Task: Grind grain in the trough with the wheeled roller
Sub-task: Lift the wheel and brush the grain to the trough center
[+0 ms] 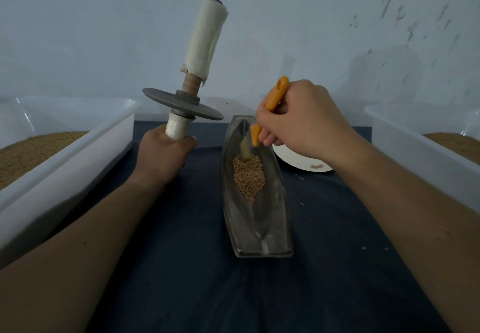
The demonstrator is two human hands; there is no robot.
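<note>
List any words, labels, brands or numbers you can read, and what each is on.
None readable: no print shows on the cloth-wrapped roller with grey metal wheel, the orange-handled brush, the grey metal trough, the clear plastic tubs or the white plate.

We log trough [270, 229]: grey metal, boat-shaped, lengthwise on dark cloth [181, 267], dusty inside. Grain [248, 177]: tan heap in far half of groove. Wheeled roller [185, 103]: grey disc, white-wrapped handles, near upright, raised left of trough, lower handle gripped by left hand [163, 156].
</note>
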